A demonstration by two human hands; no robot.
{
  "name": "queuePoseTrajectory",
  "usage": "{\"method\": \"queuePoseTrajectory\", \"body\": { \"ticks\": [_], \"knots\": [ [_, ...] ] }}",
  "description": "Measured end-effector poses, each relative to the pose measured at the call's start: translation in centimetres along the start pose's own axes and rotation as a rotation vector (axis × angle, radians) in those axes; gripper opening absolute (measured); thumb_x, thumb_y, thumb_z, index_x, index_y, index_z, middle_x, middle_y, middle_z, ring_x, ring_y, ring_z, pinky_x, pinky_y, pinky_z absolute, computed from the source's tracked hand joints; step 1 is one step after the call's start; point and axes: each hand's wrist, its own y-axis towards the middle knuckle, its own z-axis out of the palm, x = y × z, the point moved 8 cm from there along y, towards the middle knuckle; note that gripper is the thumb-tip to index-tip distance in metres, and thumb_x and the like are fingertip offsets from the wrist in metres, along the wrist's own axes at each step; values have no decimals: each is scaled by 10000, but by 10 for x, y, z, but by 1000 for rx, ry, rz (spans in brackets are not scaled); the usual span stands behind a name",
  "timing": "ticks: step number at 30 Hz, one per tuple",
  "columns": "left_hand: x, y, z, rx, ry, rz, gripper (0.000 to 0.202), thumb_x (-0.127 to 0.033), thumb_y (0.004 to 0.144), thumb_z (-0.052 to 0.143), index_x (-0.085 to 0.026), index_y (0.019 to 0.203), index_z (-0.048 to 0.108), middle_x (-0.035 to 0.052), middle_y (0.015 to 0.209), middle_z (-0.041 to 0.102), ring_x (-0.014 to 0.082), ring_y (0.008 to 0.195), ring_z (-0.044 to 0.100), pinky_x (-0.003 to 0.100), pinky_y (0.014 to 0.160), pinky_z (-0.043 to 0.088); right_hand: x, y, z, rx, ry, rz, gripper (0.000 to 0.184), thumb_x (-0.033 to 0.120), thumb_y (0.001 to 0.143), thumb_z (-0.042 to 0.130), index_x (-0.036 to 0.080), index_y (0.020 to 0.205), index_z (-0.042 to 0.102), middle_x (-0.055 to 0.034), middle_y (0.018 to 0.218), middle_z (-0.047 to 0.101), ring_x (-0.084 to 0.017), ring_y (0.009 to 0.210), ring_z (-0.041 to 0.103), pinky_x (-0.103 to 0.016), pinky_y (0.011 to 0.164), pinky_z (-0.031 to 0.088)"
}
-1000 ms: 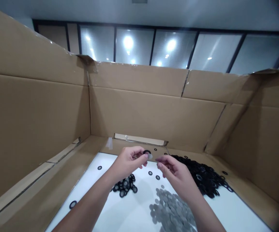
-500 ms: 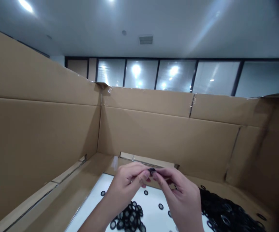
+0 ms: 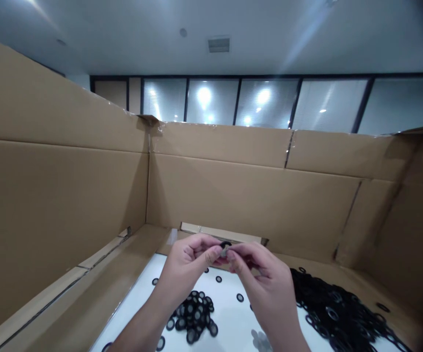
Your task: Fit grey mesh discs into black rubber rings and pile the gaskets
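Note:
My left hand and my right hand meet in front of me, fingertips pinched together on a small black ring with a grey disc. They hover over a white surface inside a large cardboard box. Under my left hand lies a small pile of black rings with grey centres. To the right of my right hand spreads a big heap of plain black rings. A few grey discs show at the bottom edge.
Tall cardboard walls close in the left, back and right. Single rings lie scattered on the white surface. Beyond the box are frosted glass panels and a ceiling with a vent.
A second ago my hands were apart, the left pinching the ring and disc. The right hand then joined it. The camera tilted up, then down slightly.

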Motion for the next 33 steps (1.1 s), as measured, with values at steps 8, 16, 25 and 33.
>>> {"method": "queuePoseTrajectory", "body": {
  "ticks": [8,16,25,33],
  "knots": [
    [-3,-4,6,43,12,79,177,-329,912,723,-158,957,735,46,880,772,161,806,742,268,793,625,17,-4,-5,-114,-54,-80,132,236,940,654,220,828,721,-11,771,704,-128,628,631,-213,545,508],
    [-3,-7,11,31,-14,88,246,-378,911,715,-142,979,711,93,967,780,194,833,747,338,829,631,21,-6,-10,-177,-129,-167,96,206,952,654,214,900,734,-39,824,689,-143,653,634,-257,571,541],
    [-4,-8,14,48,-9,92,180,-278,873,765,-156,998,722,75,979,772,167,885,734,278,849,612,14,-4,-9,-143,-72,-103,120,228,966,631,227,892,726,-28,853,686,-144,695,654,-244,597,544],
    [-5,-6,14,13,13,103,136,-259,864,762,-154,924,701,51,900,757,150,828,716,247,798,592,14,-2,-4,-84,-76,-90,175,251,985,588,219,850,695,-27,811,688,-149,679,659,-237,585,530]
  ]
}}
